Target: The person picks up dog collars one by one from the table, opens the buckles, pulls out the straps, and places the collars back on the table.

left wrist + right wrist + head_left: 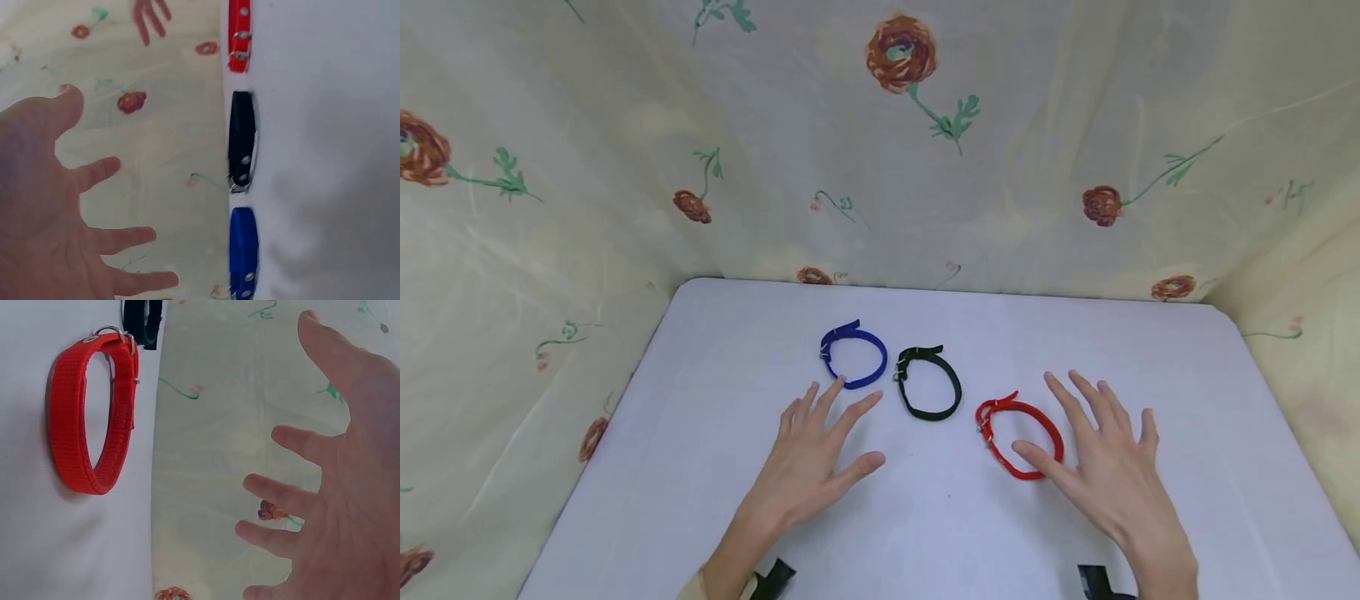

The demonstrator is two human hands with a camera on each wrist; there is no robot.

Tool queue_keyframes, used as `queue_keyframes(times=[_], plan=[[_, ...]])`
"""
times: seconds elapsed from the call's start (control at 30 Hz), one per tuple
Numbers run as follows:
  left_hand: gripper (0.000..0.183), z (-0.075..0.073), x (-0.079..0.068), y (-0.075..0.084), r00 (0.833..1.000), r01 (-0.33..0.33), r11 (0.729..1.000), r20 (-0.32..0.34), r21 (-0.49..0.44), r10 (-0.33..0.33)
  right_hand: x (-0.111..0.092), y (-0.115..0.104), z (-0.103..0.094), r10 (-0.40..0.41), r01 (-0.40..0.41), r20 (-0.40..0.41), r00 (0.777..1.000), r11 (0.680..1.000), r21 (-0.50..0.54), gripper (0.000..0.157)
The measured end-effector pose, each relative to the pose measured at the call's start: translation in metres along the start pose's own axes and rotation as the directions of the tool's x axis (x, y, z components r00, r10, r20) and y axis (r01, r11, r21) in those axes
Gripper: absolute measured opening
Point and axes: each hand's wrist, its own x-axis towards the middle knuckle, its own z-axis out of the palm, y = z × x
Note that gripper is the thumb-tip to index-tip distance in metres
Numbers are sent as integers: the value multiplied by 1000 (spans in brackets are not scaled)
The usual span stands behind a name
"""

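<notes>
Three buckled collars stand on edge as loops on the white table: a blue collar (881, 354) at the left, a black collar (957, 392) in the middle and a red collar (1051, 425) at the right, nearer the front. My left hand (808, 467), fingers spread, hovers in front of the blue collar; its fingertips overlap that loop's lower edge in the head view. Spread likewise, my right hand (1108, 467) is beside the red collar, the thumb crossing over its loop in that view. Neither hand holds anything. Metal buckles show on the red collar (69, 419) and black collar (242, 137).
The white table (760, 325) has rounded back corners. A pale curtain (1000, 192) with brown flowers hangs behind it and along both sides. Black straps (772, 579) show at the wrists near the front edge of the view.
</notes>
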Motion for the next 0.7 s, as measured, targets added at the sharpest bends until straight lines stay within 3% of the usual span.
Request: queue_keyframes(times=[0.17, 0.37, 0.7], plan=[[65, 14, 10, 8, 998, -50, 986, 22, -158, 55, 2, 1, 6, 10, -10, 17, 1000, 1000, 17, 97], [56, 28, 18, 18, 997, -7, 939, 72, -343, 33, 6, 1, 13, 25, -25, 54, 998, 1000, 15, 94], [58, 47, 35, 22, 977, 89, 792, 209, -604, 50, 9, 6, 20, 91, -89, 105, 990, 996, -23, 94]])
